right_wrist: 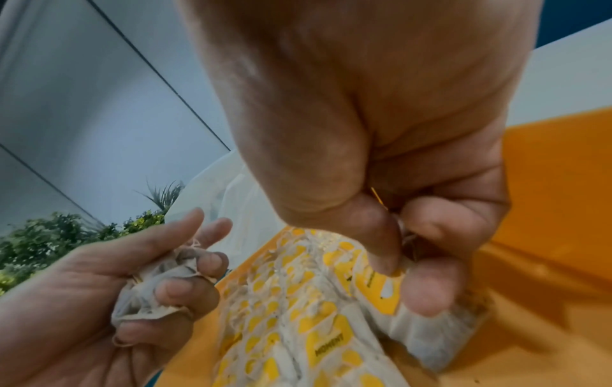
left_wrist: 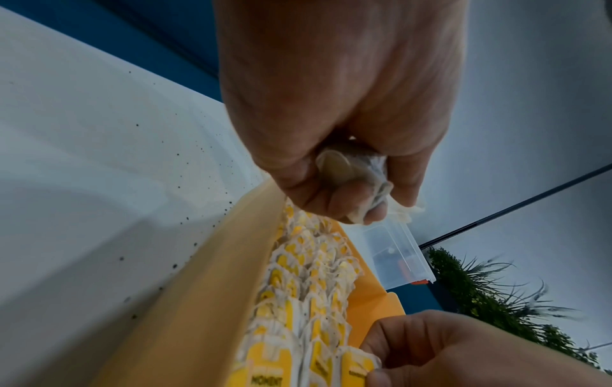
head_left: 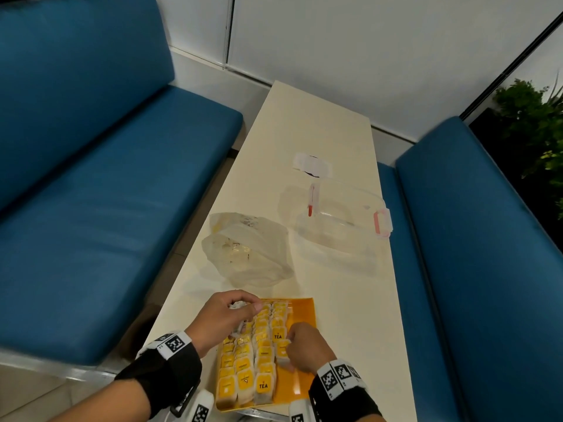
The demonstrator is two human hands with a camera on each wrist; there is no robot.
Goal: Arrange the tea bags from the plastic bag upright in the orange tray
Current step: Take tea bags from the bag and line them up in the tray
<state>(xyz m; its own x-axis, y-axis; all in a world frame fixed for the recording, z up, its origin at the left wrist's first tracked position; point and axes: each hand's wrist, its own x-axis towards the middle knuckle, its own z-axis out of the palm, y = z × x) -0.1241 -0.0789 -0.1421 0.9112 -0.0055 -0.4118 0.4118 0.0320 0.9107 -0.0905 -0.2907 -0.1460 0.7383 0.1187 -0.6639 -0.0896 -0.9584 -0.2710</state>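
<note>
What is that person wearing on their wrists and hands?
The left hand and right hand are bare, without gloves. Each wrist has a wide black wrap topped by white blocks printed with black square codes.

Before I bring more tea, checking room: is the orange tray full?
Not full. Tea bags stand in rows across the orange tray, leaving its right-hand strip bare.

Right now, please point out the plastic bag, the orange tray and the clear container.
plastic bag (head_left: 248,249): head view, its crumpled middle.
orange tray (head_left: 304,312): head view, bare floor.
clear container (head_left: 344,220): head view, its lid.
</note>
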